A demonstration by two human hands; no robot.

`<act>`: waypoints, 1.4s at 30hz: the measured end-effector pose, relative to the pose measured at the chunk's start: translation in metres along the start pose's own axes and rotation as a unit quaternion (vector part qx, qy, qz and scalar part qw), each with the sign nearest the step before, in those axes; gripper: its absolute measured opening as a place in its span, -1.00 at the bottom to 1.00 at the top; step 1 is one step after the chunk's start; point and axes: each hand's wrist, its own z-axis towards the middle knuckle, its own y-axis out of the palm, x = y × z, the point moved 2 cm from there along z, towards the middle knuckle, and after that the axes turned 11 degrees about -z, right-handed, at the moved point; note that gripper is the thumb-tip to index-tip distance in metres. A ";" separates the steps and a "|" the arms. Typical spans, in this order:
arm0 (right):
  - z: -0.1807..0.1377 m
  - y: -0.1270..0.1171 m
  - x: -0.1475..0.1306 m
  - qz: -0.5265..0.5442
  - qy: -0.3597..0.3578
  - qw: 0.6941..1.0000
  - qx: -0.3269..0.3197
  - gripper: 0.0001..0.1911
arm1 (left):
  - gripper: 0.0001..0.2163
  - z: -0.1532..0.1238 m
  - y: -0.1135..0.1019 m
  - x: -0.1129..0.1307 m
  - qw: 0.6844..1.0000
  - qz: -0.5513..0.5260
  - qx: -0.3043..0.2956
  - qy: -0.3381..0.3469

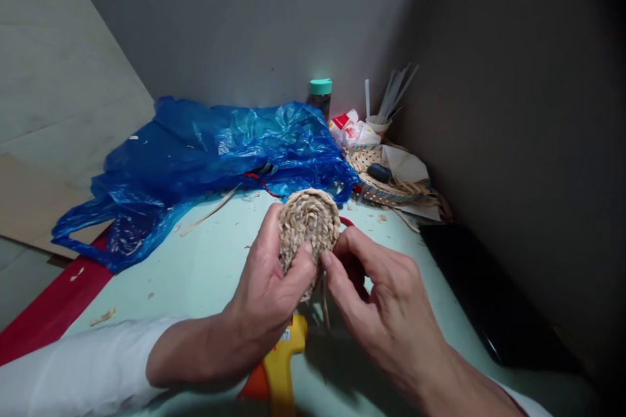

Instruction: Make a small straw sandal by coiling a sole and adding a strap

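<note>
A small round woven straw disc (309,220) is held upright above the pale green table (205,267). My left hand (271,287) grips its left side, thumb on the back edge and forefinger pressed on its face. My right hand (381,306) pinches the disc's lower right edge, where a loose straw strand (325,306) hangs down. Below my hands lies a yellow glue gun (281,365) with an orange part, partly hidden by my left wrist.
A crumpled blue plastic bag (205,156) fills the table's back left. At the back right a woven basket (386,189) holds paper and a dark object, beside a teal-capped jar (321,96), a red-white packet and a cup of sticks (379,122). Straw scraps litter the table.
</note>
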 end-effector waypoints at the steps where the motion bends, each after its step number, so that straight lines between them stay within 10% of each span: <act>1: 0.000 0.000 0.000 0.003 0.001 1.000 -0.001 -0.77 | -0.73 -0.001 0.000 0.001 1.000 0.004 -0.004 -0.002; 28: -0.002 0.015 0.011 0.150 0.055 0.984 -0.084 -0.79 | -0.79 0.008 0.003 0.003 0.985 -0.096 -0.105 -0.102; 35: 0.002 0.008 0.012 -0.032 -0.067 0.994 -0.084 -0.79 | -0.69 0.021 -0.010 0.004 0.994 -0.007 -0.104 -0.045; 42: 0.003 -0.001 0.013 -0.099 -0.105 0.985 -0.097 -0.84 | -0.53 0.028 -0.009 0.001 0.968 -0.136 -0.156 -0.142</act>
